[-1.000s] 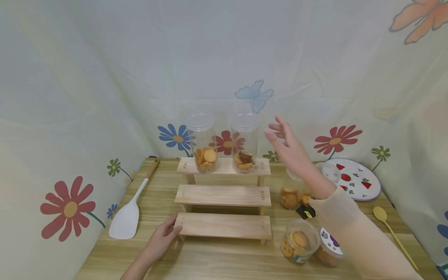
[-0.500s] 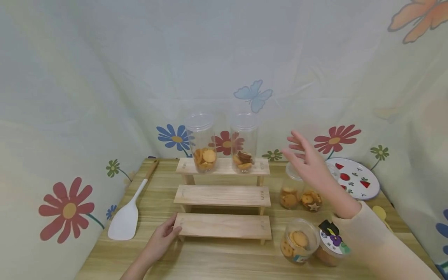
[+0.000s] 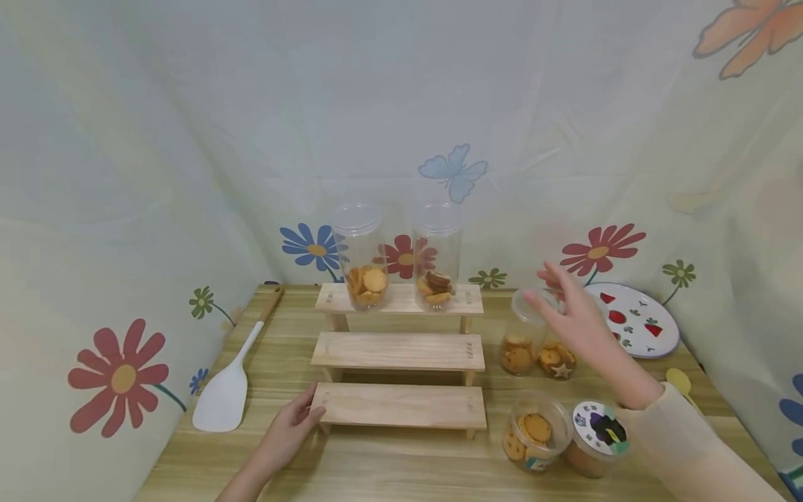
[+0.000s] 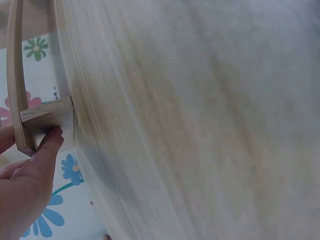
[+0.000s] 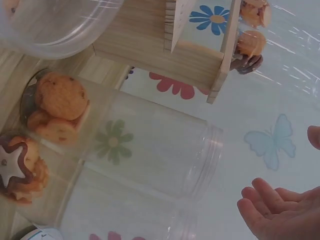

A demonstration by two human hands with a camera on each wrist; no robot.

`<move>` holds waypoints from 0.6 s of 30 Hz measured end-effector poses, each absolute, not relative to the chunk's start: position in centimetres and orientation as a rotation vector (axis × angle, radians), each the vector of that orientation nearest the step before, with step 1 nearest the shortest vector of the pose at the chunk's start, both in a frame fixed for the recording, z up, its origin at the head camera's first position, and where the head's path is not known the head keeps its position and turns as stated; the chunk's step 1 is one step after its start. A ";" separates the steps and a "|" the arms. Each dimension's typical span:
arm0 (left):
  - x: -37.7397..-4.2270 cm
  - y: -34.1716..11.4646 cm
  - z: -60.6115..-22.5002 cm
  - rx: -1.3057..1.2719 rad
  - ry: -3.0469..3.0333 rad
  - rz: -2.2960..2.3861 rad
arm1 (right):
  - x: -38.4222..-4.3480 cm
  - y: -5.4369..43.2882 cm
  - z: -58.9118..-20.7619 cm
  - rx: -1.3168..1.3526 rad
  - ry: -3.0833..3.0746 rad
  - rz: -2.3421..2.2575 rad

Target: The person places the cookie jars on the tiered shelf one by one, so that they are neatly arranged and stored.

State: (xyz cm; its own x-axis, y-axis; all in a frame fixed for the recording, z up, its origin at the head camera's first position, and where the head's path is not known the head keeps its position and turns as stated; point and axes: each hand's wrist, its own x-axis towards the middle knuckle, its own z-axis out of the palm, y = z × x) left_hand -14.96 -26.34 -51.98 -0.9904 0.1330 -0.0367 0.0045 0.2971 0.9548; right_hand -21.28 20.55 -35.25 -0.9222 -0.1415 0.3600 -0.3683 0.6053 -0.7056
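A three-step wooden stand (image 3: 401,404) stands mid-table. My left hand (image 3: 290,427) grips the left end of its lowest board; the left wrist view shows thumb and fingers (image 4: 47,150) around the board's end and leg. On the top step are two tall clear jars of cookies, the left jar (image 3: 369,279) and the right jar (image 3: 438,282). My right hand (image 3: 580,317), fingers loosely spread and holding nothing, is over two more tall clear jars at the stand's right: a round-cookie jar (image 3: 518,352) and a star-cookie jar (image 3: 557,359), whose upper part it hides.
In front of those jars stand a short cookie jar (image 3: 536,439) and a tub with a printed lid (image 3: 592,439). A fruit-patterned plate (image 3: 633,321) and yellow spoon (image 3: 679,381) are at the right. A white spatula (image 3: 222,394) lies left. Flowered cloth (image 3: 401,104) hangs behind.
My right hand has moved right and down, from beside the top step's right jar to over the jars at the right. My left hand has stayed on the lowest board.
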 end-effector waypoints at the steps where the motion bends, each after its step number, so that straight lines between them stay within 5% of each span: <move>1: -14.9 -26.3 -52.0 0.129 2.444 1.793 | -21.4 20.7 -35.5 0.411 -2.570 1.214; 18: -15.1 -26.5 -52.4 0.127 2.432 1.807 | -22.7 22.3 -37.4 0.355 -2.743 1.116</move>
